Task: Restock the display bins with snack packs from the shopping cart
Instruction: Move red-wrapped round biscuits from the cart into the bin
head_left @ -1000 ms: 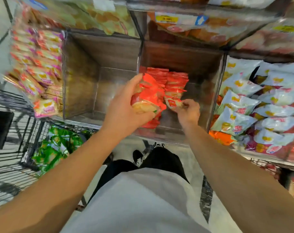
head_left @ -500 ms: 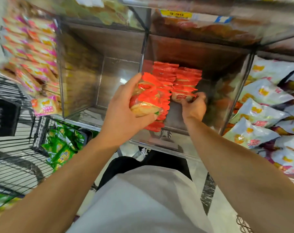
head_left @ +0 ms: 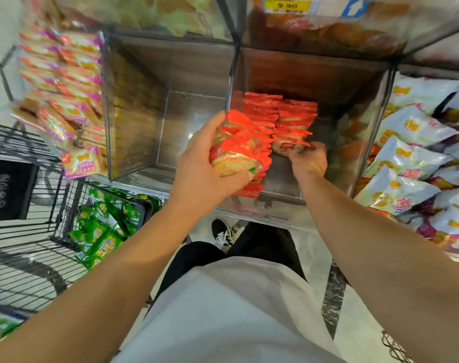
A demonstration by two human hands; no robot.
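Observation:
My left hand [head_left: 205, 166] grips a stack of red snack packs [head_left: 239, 150] held over the front of a clear display bin [head_left: 280, 203]. Inside that bin, two rows of the same red packs [head_left: 278, 113] stand against the back. My right hand [head_left: 305, 159] reaches into the bin and pinches a red pack [head_left: 288, 147] at the front of the right row. The black wire shopping cart [head_left: 24, 247] stands at the lower left with green snack packs [head_left: 102, 231] in it.
An empty clear bin [head_left: 142, 106] sits left of the red one. Pink and orange packs [head_left: 63, 100] fill the bin at far left, white chip bags [head_left: 417, 163] fill the one at right. More bins hang above. My legs and shoes are below.
The view has shifted closer to the bins. My right hand has set its pack against the front of the right row. My left hand keeps its stack in about the same place.

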